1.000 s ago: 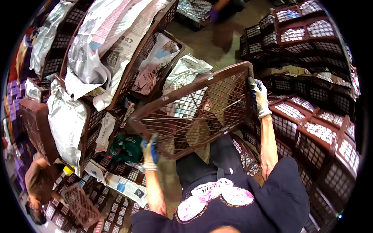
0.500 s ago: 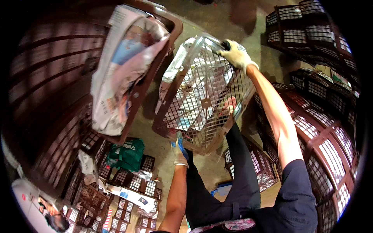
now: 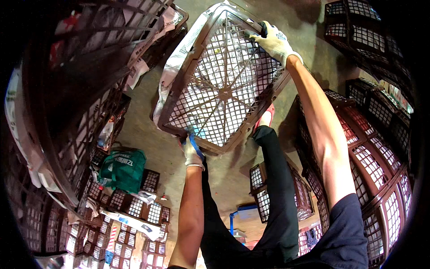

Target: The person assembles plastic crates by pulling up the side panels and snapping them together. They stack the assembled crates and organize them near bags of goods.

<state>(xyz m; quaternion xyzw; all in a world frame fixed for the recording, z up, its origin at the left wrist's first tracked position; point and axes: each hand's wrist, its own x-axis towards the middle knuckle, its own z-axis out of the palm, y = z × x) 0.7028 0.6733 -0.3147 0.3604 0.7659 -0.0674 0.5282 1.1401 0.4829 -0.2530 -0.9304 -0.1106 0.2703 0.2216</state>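
Observation:
A brown plastic mesh crate (image 3: 225,93) is tilted up in front of me, its latticed base facing my view. Printed paper, seemingly newspaper (image 3: 172,74), sticks out along its left and upper edge, and pale paper shows through the lattice. My right hand (image 3: 274,42), in a cream work glove with dark fingertips, grips the crate's upper right rim. At its lower left corner my left hand (image 3: 193,151), gloved in cream and blue, is closed on the rim. The crate's far side is hidden.
Stacked brown crates (image 3: 103,58) rise close on my left, with paper poking out. More crates (image 3: 371,152) stand along the right. A green bag (image 3: 123,169) lies on crates at lower left. Behind my legs are another crate (image 3: 260,188) and something blue (image 3: 247,207).
Both hands have carried the crate forward and slightly left, and its base now faces my view more squarely. The paper-lined crate on the left has shifted out of its earlier place in view.

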